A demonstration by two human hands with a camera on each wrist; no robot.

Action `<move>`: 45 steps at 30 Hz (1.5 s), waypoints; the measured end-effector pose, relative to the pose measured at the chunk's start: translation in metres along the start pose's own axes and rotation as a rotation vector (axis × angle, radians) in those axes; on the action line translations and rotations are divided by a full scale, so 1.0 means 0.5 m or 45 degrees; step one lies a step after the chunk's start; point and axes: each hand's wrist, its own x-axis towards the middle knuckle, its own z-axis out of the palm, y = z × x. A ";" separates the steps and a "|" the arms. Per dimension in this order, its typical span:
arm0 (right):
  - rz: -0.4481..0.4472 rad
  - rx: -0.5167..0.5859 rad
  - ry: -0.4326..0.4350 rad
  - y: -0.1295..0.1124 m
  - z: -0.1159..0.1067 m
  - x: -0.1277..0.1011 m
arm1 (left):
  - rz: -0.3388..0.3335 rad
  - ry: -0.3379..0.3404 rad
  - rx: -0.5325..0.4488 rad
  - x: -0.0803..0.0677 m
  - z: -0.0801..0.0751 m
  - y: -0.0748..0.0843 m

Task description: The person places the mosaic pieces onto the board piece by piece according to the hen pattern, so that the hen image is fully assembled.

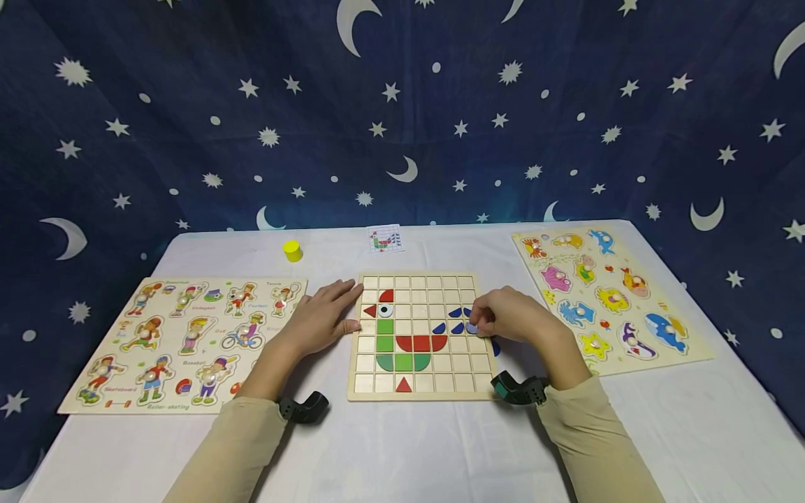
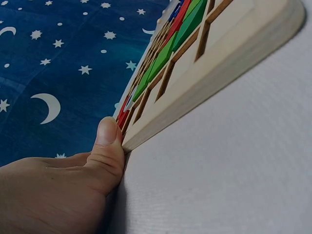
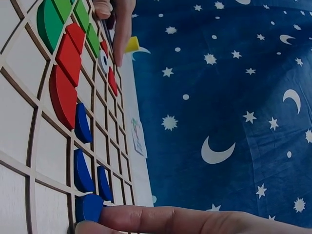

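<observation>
A wooden grid board (image 1: 428, 396) lies on the table, with red, green and blue pieces and an eye piece (image 1: 385, 310) forming a bird-like figure. At its left edge rests my left hand (image 1: 321, 318), fingers extended, the thumb (image 2: 107, 134) against the frame. My right hand (image 1: 512, 314) is over the board's right side. Its thumb and forefinger (image 3: 146, 218) pinch a blue curved piece (image 3: 89, 208) at a grid cell. Beside that cell sit other blue pieces (image 3: 83, 170). Another blue piece (image 1: 495, 347) shows past the board's right edge, partly hidden by the right hand.
A small pattern card (image 1: 386, 239) lies behind the board, with a yellow cylinder (image 1: 292, 251) to its left. A sports-figure puzzle (image 1: 141, 349) lies on the left, partly under the left forearm. A sea-animal puzzle (image 1: 594, 318) lies on the right. A starry curtain (image 1: 402, 112) hangs behind.
</observation>
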 end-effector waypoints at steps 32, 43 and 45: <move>0.022 -0.092 0.053 -0.001 0.006 0.006 | -0.003 -0.001 -0.007 0.000 0.000 -0.003; 0.041 -0.090 0.054 -0.003 0.005 0.002 | -0.007 -0.004 -0.007 0.000 0.000 -0.002; 0.036 -0.073 0.050 -0.002 0.004 0.002 | -0.005 -0.004 -0.007 0.000 0.000 -0.002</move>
